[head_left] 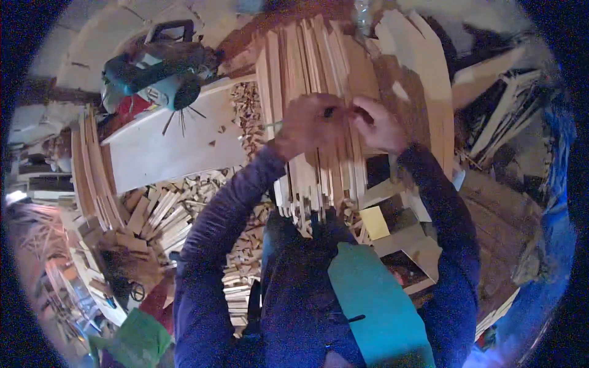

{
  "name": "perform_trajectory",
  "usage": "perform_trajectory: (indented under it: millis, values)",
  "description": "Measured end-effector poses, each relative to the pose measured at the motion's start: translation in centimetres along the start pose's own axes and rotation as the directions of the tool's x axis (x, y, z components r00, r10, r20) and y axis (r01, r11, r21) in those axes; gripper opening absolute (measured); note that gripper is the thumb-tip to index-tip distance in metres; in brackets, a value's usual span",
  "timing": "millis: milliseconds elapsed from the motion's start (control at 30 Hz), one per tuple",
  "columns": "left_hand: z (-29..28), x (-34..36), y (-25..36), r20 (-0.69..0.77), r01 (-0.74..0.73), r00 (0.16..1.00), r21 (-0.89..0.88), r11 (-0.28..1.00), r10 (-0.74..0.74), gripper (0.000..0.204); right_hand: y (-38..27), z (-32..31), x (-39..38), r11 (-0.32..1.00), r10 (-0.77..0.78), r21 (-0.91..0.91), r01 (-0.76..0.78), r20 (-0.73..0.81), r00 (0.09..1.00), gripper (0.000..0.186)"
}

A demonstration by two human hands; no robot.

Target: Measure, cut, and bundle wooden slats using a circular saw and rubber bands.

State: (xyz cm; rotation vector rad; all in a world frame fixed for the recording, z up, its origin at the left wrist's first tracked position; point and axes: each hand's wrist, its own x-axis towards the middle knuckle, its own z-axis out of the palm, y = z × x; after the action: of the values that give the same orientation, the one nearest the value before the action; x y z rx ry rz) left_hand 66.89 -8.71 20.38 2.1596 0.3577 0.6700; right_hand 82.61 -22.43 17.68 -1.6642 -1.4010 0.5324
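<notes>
My left hand and my right hand are close together above a bundle of long thin wooden strips. Motion blurs the left hand, whose fingers look curled; a small dark spot shows at them. On the right hand, thumb and fingers are bent into a pinch toward the left hand. Whatever is between the fingers is too small and blurred to name. The strips run away from me under both hands, their near ends uneven and close to my lap. Beside the left wrist a thin pale-green line shows, too faint to identify.
A green power saw stands at the far left by a pale board. Short wood offcuts are heaped left of me. Wider boards lie at the far right, above an open cardboard box. A teal sheet covers my lap.
</notes>
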Motion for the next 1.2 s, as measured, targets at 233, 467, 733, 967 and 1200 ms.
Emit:
perform_trajectory:
  millis: [233, 467, 733, 967, 1200]
  values:
    - [-5.0, -3.6, -3.6, 0.105, 0.339, 0.938, -0.063, 0.939, -0.332, 0.032, -4.1, 4.2, 3.8, 0.993, -0.090, -0.063, 0.103, 0.174, 0.981, 0.013]
    - [1.1, 0.2, -6.1, -0.147, -0.359, 0.894, 0.331, 0.873, 0.423, 0.027, 0.7, 1.3, 2.1, 0.998, -0.053, -0.027, 0.054, 0.033, 0.998, 0.010]
    - [-5.8, -3.2, -3.4, 0.229, 0.436, 0.856, 0.162, 0.885, -0.463, 0.015, -0.8, 6.1, 4.1, 0.976, -0.210, -0.053, 0.211, 0.027, 0.977, 0.011]
    - [-0.4, 0.7, -3.1, 0.212, 0.059, 0.970, 0.263, 0.963, -0.117, 0.017, 2.4, 2.4, 2.3, 0.999, -0.042, 0.013, 0.040, 0.126, 0.991, 0.014]
    - [-3.1, -0.1, -3.0, 0.322, 0.432, 0.861, -0.050, 0.901, -0.395, 0.026, -2.7, 1.6, 4.3, 0.927, 0.104, -0.373, 0.044, 0.369, 0.924, 0.025]
